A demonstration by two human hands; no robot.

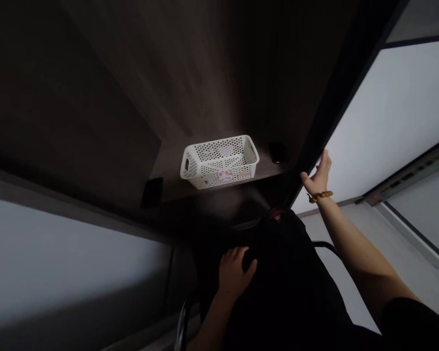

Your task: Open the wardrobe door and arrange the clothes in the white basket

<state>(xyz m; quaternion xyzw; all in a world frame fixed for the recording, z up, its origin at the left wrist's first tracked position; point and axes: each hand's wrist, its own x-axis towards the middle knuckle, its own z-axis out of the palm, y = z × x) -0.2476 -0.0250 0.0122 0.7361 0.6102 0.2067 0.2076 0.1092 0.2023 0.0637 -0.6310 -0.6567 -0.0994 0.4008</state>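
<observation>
My left hand (235, 274) is curled over the top of a dark bag or bundle (289, 278) low in the middle; its fingers grip the black fabric. My right hand (319, 176), with a bead bracelet (320, 196) at the wrist, reaches up to the dark edge of a cabinet door or panel (336, 92); its fingers touch the edge, partly hidden behind it. A white perforated plastic basket (221, 162) with a small sticker sits on a dark wooden shelf (175, 185) inside the cabinet, ahead of both hands.
The cabinet interior is dark wood and dim. A small dark object (277, 152) sits on the shelf right of the basket. White wall panels lie at left (58, 253) and right (395, 112). A metal rail (406, 180) runs at right.
</observation>
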